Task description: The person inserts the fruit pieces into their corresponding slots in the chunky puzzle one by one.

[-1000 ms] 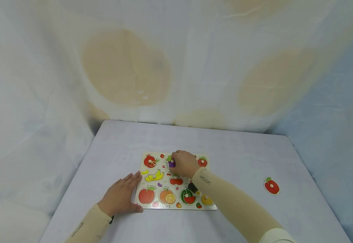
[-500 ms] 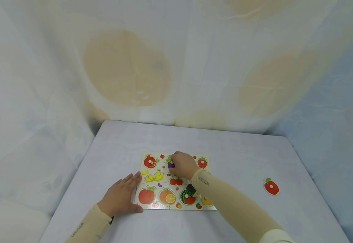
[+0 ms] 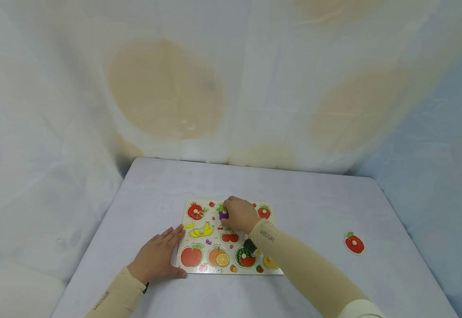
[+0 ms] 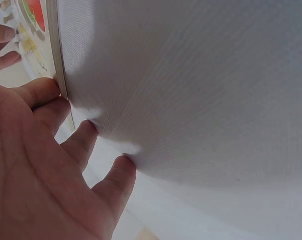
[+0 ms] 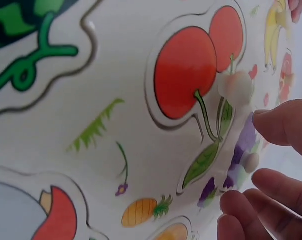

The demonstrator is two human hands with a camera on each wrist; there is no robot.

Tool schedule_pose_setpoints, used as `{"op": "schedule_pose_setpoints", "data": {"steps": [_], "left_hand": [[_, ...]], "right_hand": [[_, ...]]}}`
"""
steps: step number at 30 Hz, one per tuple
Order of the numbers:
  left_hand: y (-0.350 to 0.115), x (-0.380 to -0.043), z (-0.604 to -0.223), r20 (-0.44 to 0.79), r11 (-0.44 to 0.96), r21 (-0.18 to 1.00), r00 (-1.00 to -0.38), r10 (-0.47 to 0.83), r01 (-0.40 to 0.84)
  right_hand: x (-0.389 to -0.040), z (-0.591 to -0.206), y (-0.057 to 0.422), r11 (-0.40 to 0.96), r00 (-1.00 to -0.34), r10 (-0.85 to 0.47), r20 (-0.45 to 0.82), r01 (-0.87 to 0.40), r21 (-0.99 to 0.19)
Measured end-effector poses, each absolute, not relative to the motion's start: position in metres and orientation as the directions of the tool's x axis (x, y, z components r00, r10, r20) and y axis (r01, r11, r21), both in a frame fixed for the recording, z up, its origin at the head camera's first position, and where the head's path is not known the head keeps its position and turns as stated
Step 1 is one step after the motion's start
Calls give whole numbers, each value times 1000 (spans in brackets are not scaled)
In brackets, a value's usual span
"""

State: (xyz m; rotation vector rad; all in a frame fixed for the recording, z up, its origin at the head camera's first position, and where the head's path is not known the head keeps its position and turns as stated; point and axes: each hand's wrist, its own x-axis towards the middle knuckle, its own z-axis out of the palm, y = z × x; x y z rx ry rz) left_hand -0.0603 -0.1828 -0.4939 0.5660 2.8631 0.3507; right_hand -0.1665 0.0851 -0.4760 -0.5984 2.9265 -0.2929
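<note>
A wooden fruit puzzle board (image 3: 231, 270) lies flat on the table. My left hand (image 3: 157, 254) rests at its left edge with fingers spread, the fingertips (image 4: 81, 135) against the board's side and the cloth. My right hand (image 3: 242, 215) reaches over the board's upper middle, fingers curled about the purple grape piece (image 5: 243, 137). In the right wrist view, thumb and fingers stand on either side of that piece, near its white knob (image 5: 249, 162). Part of the grapes is hidden by the hand. Below lies the cherry piece (image 5: 185, 72) in its outline.
A loose red fruit piece (image 3: 354, 243) with a green leaf and white knob lies on the table (image 3: 314, 198) at the right. Pomegranate (image 3: 196, 211), banana (image 3: 202, 230) and watermelon (image 3: 245, 257) pieces sit in the board. My right forearm (image 3: 306, 269) covers the board's right side.
My right hand stays at the grape piece, shifting only slightly. The grapes look a little turned beneath the fingers. My left hand has not moved.
</note>
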Motion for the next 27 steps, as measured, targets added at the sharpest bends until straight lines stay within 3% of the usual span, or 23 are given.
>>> {"op": "schedule_pose_setpoints", "data": {"steps": [11,27], "left_hand": [[-192,-59,-487,-160,904,276,-912,378,327],[-195,-58,-488,-163,906,256,-908,385,338]], "right_hand": [[-167,-451,119,903,-923,-377,-72,-349,-250],[-135,-432,252,959,-976,-204,-71,-185,-217]]}}
